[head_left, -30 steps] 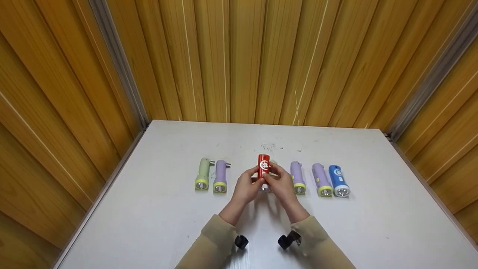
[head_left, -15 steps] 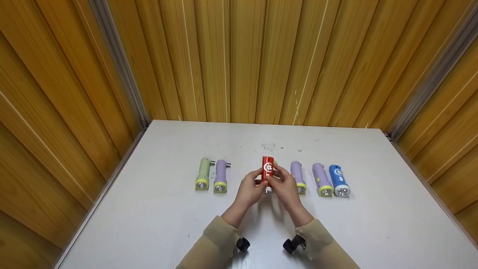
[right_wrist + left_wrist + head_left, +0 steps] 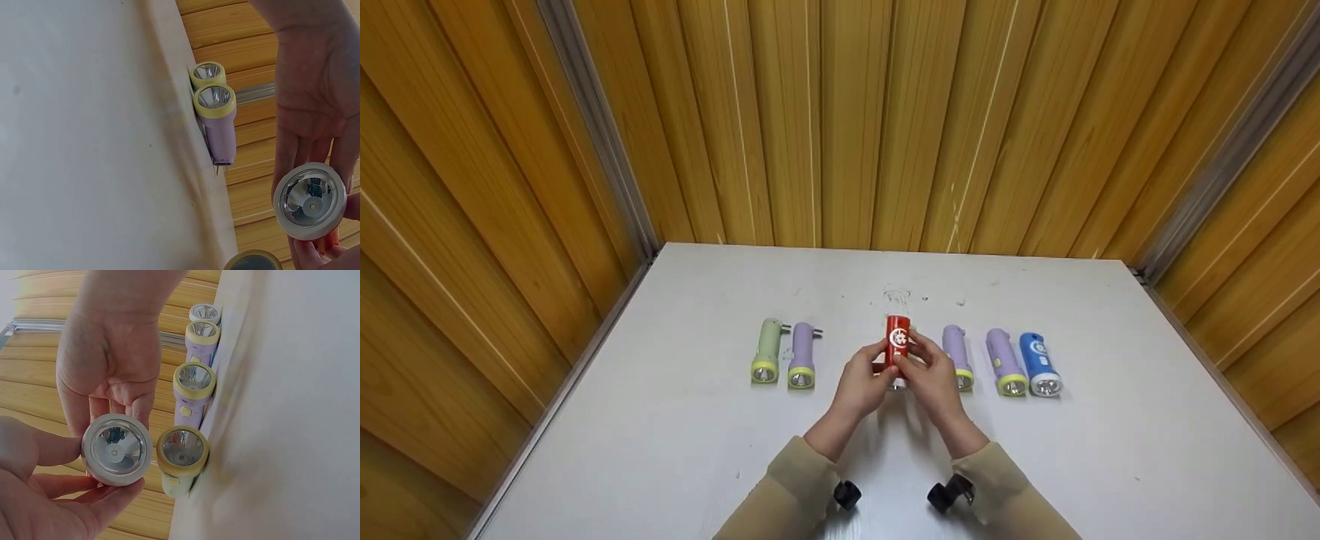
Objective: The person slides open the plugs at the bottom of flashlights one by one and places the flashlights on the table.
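Observation:
A red flashlight (image 3: 897, 331) with a white emblem is held above the table's middle, its white-rimmed lens end (image 3: 116, 450) facing the person. My left hand (image 3: 859, 384) grips its left side and my right hand (image 3: 934, 379) grips its right side, with both thumbs on its upper face near the lens end. Beneath the hands, a green flashlight (image 3: 181, 453) with a yellow rim is mostly hidden in the head view. The nearest one on the right is a purple flashlight (image 3: 954, 343), partly covered by the right hand.
To the left lie a green flashlight (image 3: 769, 345) and a purple flashlight (image 3: 802, 349), both with metal prongs sticking out. Further right are another purple flashlight (image 3: 1003, 356) and a blue flashlight (image 3: 1039, 360). Wood-patterned walls (image 3: 847, 127) enclose the white table (image 3: 660, 420).
Both hands and the red flashlight have shifted slightly right and a little towards the person since one second ago. In the last half second they stay nearly still.

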Action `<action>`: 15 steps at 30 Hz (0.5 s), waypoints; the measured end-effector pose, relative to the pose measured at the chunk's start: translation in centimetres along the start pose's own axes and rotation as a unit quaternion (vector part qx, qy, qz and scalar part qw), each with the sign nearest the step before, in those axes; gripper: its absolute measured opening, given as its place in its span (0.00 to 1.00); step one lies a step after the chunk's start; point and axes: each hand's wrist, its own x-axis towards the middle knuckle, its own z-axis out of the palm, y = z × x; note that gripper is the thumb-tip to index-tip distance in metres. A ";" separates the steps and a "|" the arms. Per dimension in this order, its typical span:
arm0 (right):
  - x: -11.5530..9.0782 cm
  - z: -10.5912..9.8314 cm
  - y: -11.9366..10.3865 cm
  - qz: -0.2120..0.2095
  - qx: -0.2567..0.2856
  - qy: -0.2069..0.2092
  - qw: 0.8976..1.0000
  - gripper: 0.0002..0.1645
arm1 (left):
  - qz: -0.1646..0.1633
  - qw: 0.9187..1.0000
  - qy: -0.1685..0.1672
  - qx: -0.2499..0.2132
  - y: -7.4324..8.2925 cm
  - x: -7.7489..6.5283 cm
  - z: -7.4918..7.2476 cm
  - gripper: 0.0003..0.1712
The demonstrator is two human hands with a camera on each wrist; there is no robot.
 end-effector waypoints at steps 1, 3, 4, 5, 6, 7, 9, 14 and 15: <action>0.0 0.0 0.0 -0.001 0.001 0.000 1.000 0.35 | 0.000 1.000 0.001 0.003 0.0 0.0 0.0 0.30; 0.0 0.1 0.1 -0.002 0.001 0.001 1.000 0.35 | -0.002 1.000 0.001 0.006 0.1 -0.1 0.0 0.30; 0.0 0.1 0.1 -0.003 -0.002 0.001 1.000 0.35 | -0.005 1.000 0.001 0.007 0.1 -0.1 0.0 0.30; 0.0 0.1 0.1 -0.005 -0.004 0.002 1.000 0.35 | -0.007 1.000 0.001 0.009 0.1 -0.1 0.1 0.30; 0.0 0.1 0.1 -0.006 -0.005 0.002 1.000 0.35 | -0.007 1.000 0.000 0.012 0.1 -0.1 0.1 0.30; 0.0 0.1 0.2 -0.005 -0.008 0.004 1.000 0.35 | -0.007 1.000 0.001 0.014 0.1 -0.1 0.1 0.30; 0.0 0.1 0.2 -0.002 -0.012 0.006 1.000 0.35 | -0.009 1.000 0.000 0.016 0.1 -0.1 0.1 0.30; 0.0 0.0 0.4 -0.006 -0.013 0.004 1.000 0.35 | -0.004 1.000 0.000 0.019 0.1 -0.1 0.1 0.30; 0.0 0.0 0.4 -0.009 -0.014 0.003 1.000 0.35 | -0.003 1.000 0.000 0.018 0.1 -0.1 0.1 0.30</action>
